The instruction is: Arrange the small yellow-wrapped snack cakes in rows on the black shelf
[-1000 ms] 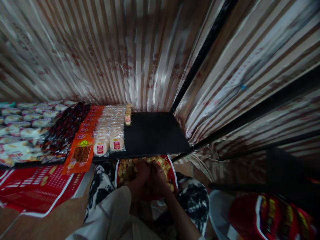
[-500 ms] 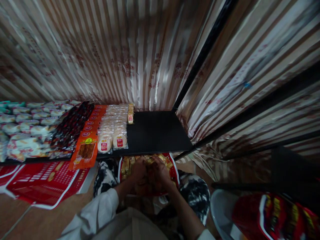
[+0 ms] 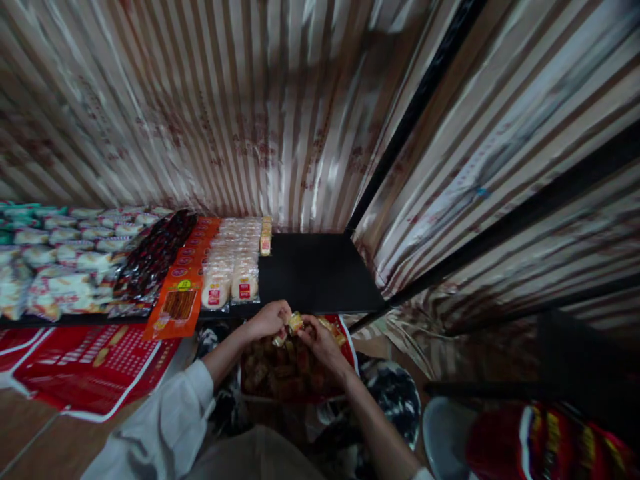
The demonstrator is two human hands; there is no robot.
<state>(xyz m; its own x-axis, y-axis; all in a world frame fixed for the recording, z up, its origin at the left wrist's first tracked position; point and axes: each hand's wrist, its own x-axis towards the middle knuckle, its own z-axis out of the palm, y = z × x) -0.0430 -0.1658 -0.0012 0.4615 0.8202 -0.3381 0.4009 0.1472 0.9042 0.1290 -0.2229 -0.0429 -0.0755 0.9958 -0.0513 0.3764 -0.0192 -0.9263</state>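
Observation:
My left hand (image 3: 270, 320) is closed, its fingertips pinching small gold-wrapped snack packets (image 3: 295, 323) at the shelf's front edge. From the other side, my right hand (image 3: 320, 341) has its fingers closed on the same small bunch. How many packets lie between the hands is hard to make out. Below them, between my knees, is an open red bag (image 3: 351, 350) full of similar packets, its near part in shadow. On the black shelf (image 3: 310, 267) just beyond, a short row of small yellowish packets (image 3: 265, 237) stands beside rows of round wrapped crackers (image 3: 244, 283).
Further left on the shelf are orange snack packs (image 3: 175, 303), dark red packets (image 3: 155, 257) and white packets (image 3: 65, 283). A red printed bag (image 3: 95, 367) lies on the floor. At right are slanted black posts (image 3: 415, 100), a pale basin (image 3: 445, 427) and red packages (image 3: 555, 440).
Both hands have come up out of the red bag to the shelf edge, bringing gold-wrapped packets between their fingers. The view has shifted slightly.

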